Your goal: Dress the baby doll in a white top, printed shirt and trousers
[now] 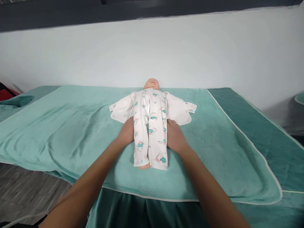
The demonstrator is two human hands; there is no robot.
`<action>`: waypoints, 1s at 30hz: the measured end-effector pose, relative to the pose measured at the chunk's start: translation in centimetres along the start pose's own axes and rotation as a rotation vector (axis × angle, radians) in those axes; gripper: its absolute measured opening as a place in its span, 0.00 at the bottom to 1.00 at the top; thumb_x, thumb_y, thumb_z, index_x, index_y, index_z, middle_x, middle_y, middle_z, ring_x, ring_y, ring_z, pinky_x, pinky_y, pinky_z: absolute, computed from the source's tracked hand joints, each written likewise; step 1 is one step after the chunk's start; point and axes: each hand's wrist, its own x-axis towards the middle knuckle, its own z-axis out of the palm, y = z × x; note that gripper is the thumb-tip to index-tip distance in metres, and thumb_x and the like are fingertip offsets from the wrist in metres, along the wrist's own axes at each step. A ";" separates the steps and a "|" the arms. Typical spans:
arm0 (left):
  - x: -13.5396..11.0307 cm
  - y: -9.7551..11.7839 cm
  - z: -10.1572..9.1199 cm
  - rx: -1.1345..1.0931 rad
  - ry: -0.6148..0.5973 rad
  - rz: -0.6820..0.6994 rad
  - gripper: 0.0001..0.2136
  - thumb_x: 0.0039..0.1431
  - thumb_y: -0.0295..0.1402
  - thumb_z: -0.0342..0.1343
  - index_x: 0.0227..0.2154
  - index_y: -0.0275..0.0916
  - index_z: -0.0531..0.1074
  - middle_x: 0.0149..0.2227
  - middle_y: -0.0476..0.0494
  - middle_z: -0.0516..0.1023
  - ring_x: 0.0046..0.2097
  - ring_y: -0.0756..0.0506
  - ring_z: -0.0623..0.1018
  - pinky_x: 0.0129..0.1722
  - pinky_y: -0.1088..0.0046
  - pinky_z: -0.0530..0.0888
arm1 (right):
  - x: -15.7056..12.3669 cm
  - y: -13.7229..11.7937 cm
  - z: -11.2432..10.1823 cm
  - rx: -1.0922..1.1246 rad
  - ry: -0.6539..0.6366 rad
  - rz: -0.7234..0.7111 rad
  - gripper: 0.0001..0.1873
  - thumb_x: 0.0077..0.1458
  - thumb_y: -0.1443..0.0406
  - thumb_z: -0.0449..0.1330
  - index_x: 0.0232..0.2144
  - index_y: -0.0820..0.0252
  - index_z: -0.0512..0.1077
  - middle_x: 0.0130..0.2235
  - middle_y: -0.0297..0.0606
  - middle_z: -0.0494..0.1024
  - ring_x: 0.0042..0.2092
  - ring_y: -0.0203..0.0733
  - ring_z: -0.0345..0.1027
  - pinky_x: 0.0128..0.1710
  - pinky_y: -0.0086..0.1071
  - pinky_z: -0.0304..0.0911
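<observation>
A baby doll (pixel 152 83) lies on its back on a green blanket, head toward the wall. It has on a white printed baby top (pixel 180 109) with its sleeves spread to both sides. White printed baby trousers (pixel 156 126) cover its front from near the neck to the feet. Toes (pixel 144 166) show below one trouser leg. My left hand (pixel 127 131) is at the trousers' left side, its fingers partly hidden by the cloth. Opposite it, my right hand (pixel 176 136) holds the right side, fingers curled in against the fabric.
The light green blanket (pixel 78 126) with pale piping lies over a darker green cover (pixel 268 139). Behind the bed rises a white wall (pixel 152 47). Grey floor (pixel 26 190) shows at lower left, and a red and black item (pixel 6 92) stands at the far left.
</observation>
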 end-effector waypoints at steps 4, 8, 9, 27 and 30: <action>0.1 -0.8 0.5 0.154 -0.052 -0.048 0.20 0.60 0.36 0.58 0.54 0.36 0.72 0.49 0.32 0.79 0.51 0.32 0.77 0.49 0.55 0.75 | -1.1 -0.5 -0.2 -0.003 0.024 0.042 0.17 0.67 0.66 0.52 0.56 0.61 0.70 0.55 0.49 0.74 0.52 0.54 0.64 0.50 0.42 0.59; 1.1 -1.0 0.9 0.191 -0.063 -0.031 0.12 0.61 0.33 0.56 0.47 0.37 0.74 0.45 0.32 0.79 0.51 0.32 0.77 0.51 0.56 0.73 | -0.2 -0.7 -0.2 -0.131 0.041 0.085 0.17 0.67 0.68 0.50 0.54 0.63 0.71 0.52 0.51 0.74 0.51 0.56 0.64 0.49 0.44 0.58; 1.3 -0.8 1.0 0.172 -0.053 -0.032 0.11 0.62 0.33 0.55 0.45 0.37 0.74 0.45 0.33 0.79 0.51 0.33 0.77 0.51 0.57 0.72 | 0.2 -0.7 -0.2 -0.161 0.035 0.074 0.16 0.67 0.69 0.50 0.52 0.63 0.72 0.51 0.52 0.75 0.51 0.56 0.64 0.48 0.44 0.58; -0.4 -0.3 0.2 0.154 0.046 0.054 0.11 0.61 0.28 0.50 0.26 0.40 0.75 0.35 0.38 0.77 0.40 0.40 0.74 0.40 0.63 0.71 | 0.3 1.8 -0.8 0.088 0.171 0.035 0.12 0.54 0.73 0.52 0.21 0.56 0.65 0.29 0.38 0.72 0.35 0.44 0.62 0.36 0.35 0.55; -1.7 0.0 -0.3 0.026 0.024 0.031 0.11 0.58 0.28 0.50 0.25 0.41 0.75 0.33 0.41 0.76 0.39 0.42 0.74 0.39 0.65 0.71 | -0.9 2.1 -1.1 0.163 0.165 0.036 0.11 0.52 0.74 0.52 0.26 0.57 0.70 0.32 0.38 0.76 0.38 0.45 0.65 0.39 0.37 0.59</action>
